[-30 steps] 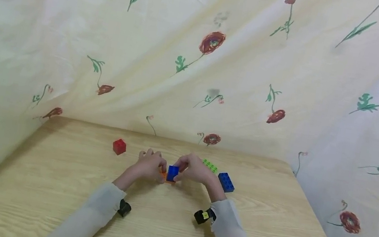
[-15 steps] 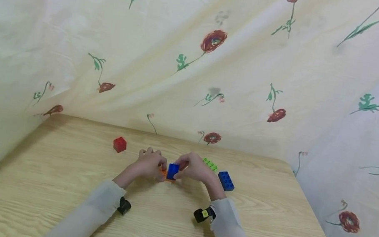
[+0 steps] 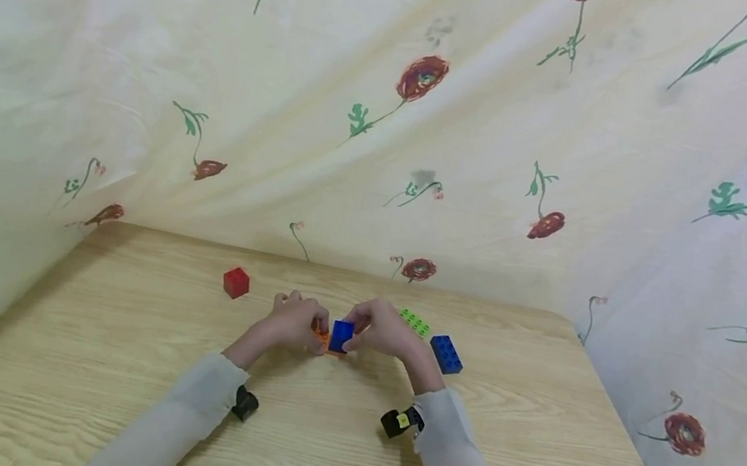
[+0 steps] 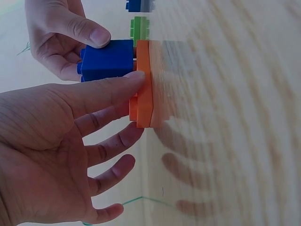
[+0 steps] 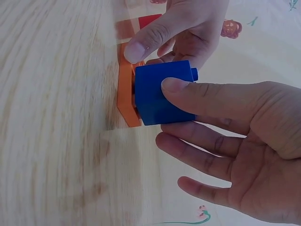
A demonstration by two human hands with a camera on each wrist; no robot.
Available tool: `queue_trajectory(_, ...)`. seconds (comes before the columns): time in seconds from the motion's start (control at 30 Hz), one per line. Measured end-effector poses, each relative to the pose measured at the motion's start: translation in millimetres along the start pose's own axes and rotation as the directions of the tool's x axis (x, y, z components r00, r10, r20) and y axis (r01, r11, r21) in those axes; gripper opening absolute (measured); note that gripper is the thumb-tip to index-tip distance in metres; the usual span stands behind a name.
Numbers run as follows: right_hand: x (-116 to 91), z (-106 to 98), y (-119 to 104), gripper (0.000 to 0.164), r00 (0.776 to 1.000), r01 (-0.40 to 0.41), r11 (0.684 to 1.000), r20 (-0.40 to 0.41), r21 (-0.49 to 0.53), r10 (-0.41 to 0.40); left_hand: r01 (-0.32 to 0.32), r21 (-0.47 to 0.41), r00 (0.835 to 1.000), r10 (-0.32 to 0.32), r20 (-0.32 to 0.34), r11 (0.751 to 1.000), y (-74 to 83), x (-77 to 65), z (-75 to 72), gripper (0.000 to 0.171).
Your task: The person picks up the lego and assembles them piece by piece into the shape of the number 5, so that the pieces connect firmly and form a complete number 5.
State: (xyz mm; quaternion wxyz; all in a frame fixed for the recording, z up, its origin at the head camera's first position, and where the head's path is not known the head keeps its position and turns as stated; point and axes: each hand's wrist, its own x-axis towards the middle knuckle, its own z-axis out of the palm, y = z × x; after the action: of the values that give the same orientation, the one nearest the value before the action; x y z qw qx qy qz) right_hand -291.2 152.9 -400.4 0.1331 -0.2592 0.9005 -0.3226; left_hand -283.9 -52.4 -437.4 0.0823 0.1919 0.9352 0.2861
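At the middle of the table my left hand (image 3: 292, 322) pinches a flat orange toy brick (image 4: 145, 110) between thumb and fingers. That brick lies on the table, studs up. My right hand (image 3: 383, 328) grips a taller blue toy brick (image 5: 160, 96), thumb on its near side. The blue brick stands upright over the right end of the orange one. In both wrist views a narrow gap shows between the two. Most of the orange brick is hidden by the hands in the head view.
A red brick (image 3: 236, 283) stands to the left, beyond my left hand. Behind my right hand lie a light green studded brick (image 3: 415, 323) and a second blue brick (image 3: 446, 355). Flowered cloth (image 3: 280, 167) hangs along the back of the wooden table (image 3: 306, 446).
The head view has tilted a little, so the scenery sits slightly higher. Both hands keep their hold, and the bricks have hardly moved.
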Motion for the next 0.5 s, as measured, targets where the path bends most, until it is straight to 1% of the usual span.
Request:
queue_trajectory(0.27, 0.4, 0.4, 0.3, 0.021, 1.000, 0.013, 1.000, 0.004, 0.003, -0.013, 0.010, -0.005, 1.000, -0.010, 0.008, 1.000, -1.7, 1.9, 0.7, 0.018)
queue_trajectory(0.5, 1.2, 0.0, 1.9, 0.022, 1.000, 0.027, 1.000, 0.009, -0.007, -0.027, 0.006, -0.021, 1.000, -0.006, 0.019, 1.000, -1.8, 1.0, -2.4, 0.018)
